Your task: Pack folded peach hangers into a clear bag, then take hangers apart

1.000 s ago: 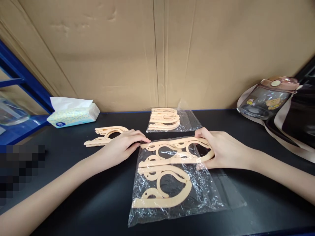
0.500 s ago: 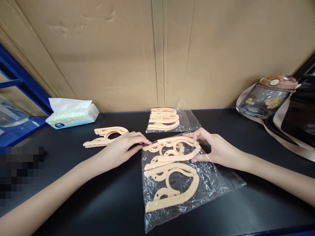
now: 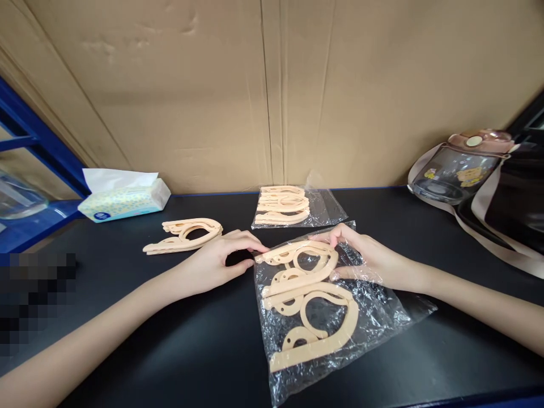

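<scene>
spanning the whole foreground, the black tabletop [image 3: 127,340] runs back to a cardboard wall [image 3: 272,96]. a clear plastic bag [image 3: 374,317] lies just right of centre on it, with cream plastic hangers [image 3: 310,306] showing through the film. the right hand [image 3: 369,258] is inside the bag's open side, fingers closed on the upper hanger. the left hand [image 3: 216,258] rests palm down beside the bag, its fingertips pinching the bag's near left corner. behind, a second filled bag [image 3: 297,207] lies by the wall, loose hangers [image 3: 187,235] lie to the left, a tissue pack [image 3: 123,198] farther left, and a lidded bottle [image 3: 459,170] lies at right.
</scene>
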The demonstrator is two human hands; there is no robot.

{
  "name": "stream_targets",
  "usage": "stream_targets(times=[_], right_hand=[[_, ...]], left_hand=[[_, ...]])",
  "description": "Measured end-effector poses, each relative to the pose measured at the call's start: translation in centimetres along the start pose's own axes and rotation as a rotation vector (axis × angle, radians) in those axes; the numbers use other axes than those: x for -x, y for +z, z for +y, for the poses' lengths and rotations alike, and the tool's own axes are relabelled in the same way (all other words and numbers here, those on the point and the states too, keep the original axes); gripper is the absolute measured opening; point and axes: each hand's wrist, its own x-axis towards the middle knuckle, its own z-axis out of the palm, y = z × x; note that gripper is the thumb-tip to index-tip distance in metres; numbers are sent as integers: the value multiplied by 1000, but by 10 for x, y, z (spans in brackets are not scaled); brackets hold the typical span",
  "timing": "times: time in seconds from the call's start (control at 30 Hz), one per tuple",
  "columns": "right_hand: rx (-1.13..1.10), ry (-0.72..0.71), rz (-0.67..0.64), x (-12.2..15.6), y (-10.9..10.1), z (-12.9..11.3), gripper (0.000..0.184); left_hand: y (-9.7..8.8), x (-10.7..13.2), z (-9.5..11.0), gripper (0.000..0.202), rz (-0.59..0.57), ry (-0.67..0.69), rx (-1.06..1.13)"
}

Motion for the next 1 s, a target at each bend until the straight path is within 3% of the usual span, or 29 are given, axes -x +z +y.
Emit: stream_targets(times=[0.37, 0.6, 1.0], right_hand=[[-18, 52, 63, -1, 7, -3, 41], [39, 66, 97, 1, 9, -3, 43], [115, 33, 110, 1, 11, 0, 42]], left_hand=[[5, -3, -6, 19, 36, -1, 145], [5, -4, -3, 21, 86, -62, 82], [4, -4, -1, 24, 77, -53, 8]])
